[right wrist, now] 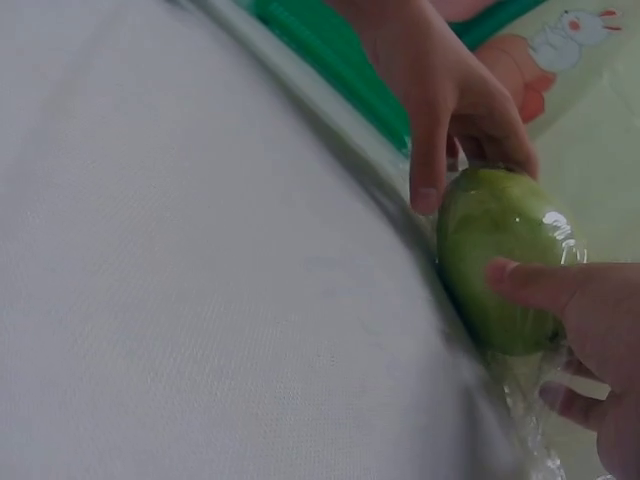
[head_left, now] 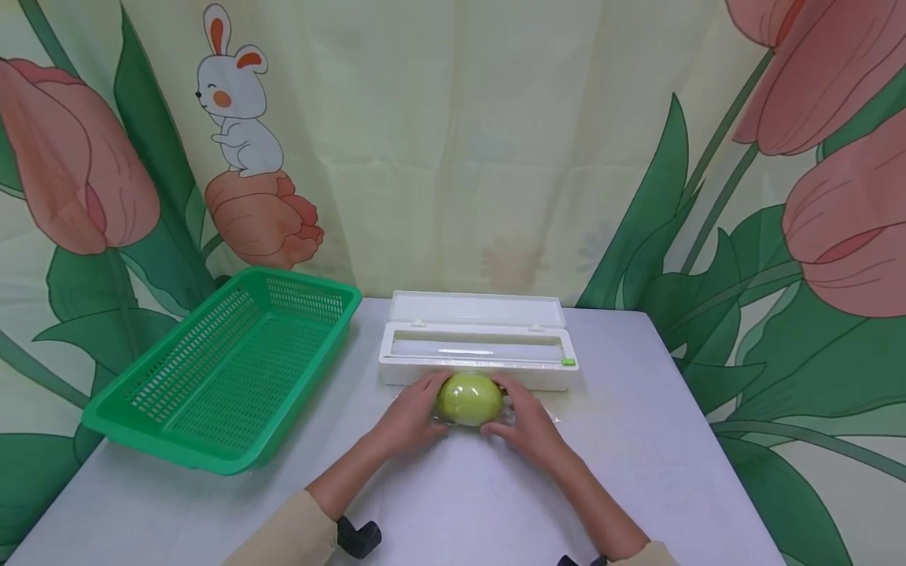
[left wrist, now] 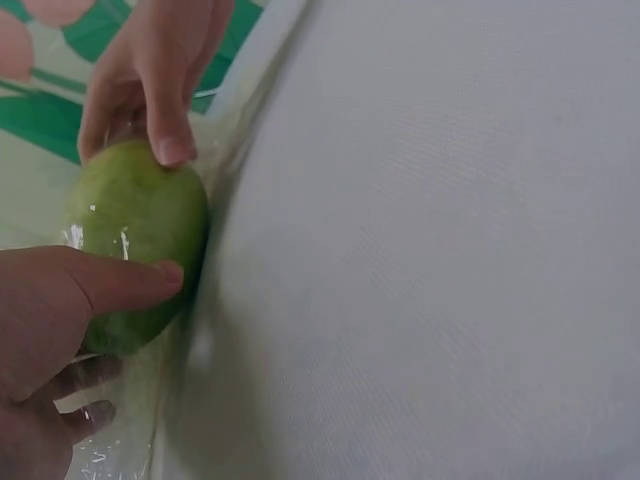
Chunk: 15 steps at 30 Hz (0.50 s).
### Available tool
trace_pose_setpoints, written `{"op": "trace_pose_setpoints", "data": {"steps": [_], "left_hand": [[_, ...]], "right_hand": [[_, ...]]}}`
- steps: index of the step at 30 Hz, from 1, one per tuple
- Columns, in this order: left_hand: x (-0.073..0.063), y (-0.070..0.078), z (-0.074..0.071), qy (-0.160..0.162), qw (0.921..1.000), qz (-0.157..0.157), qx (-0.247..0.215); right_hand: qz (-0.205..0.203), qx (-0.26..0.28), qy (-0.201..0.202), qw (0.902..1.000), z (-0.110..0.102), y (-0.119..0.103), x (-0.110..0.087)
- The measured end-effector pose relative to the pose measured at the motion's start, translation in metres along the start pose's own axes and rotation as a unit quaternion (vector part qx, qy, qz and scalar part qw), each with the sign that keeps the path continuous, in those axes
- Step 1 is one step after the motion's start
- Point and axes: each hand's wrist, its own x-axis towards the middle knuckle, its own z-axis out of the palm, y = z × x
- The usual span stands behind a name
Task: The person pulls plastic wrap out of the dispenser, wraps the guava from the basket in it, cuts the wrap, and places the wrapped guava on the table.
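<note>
A glossy green oval fruit (head_left: 470, 399) sits low at the middle of the white-clothed counter (head_left: 453, 503), between the left hand (head_left: 416, 413) and the right hand (head_left: 531, 420). Each grip is clamped on one end of it, thumb on the near side, probably so that it cannot roll while the clear crinkled plastic film (right wrist: 525, 385) lies snug on its skin (the shine gives the film away). Loose film shows beside the fingers. Just behind stands a long white plastic box (head_left: 473, 378), its lid (head_left: 477, 309) raised and a pale roll (head_left: 481, 350) inside; it likely limits reach forward, though whether the fruit touches it I cannot tell. A green rectangular plastic basket (head_left: 177, 454) stands to the left, well apart from the hands, leaving both forearms unobstructed.
</note>
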Motion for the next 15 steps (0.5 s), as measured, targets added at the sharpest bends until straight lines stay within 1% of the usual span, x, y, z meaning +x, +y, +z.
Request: {"op": "trace_pose_setpoints", "data": {"steps": [5, 7, 10, 13, 15], "left_hand": [[0.004, -0.001, -0.002, -0.006, 1.0000, -0.007, 0.000], [0.005, 0.000, -0.005, -0.012, 0.9998, -0.013, -0.003], [0.003, 0.002, -0.008, -0.007, 0.9998, -0.018, -0.005], [0.000, 0.004, -0.008, 0.011, 0.9995, -0.014, 0.025], [-0.003, 0.006, -0.007, 0.027, 0.9979, -0.009, 0.058]], "right_hand": [[-0.005, 0.027, -0.016, 0.9995, -0.004, 0.000, 0.000], [-0.003, 0.024, -0.024, 0.9994, -0.006, -0.001, 0.001], [0.002, 0.021, -0.034, 0.9992, -0.011, -0.003, 0.002], [0.011, 0.018, -0.039, 0.9990, -0.017, -0.006, 0.003], [0.017, 0.016, -0.043, 0.9988, -0.021, -0.008, 0.004]]}}
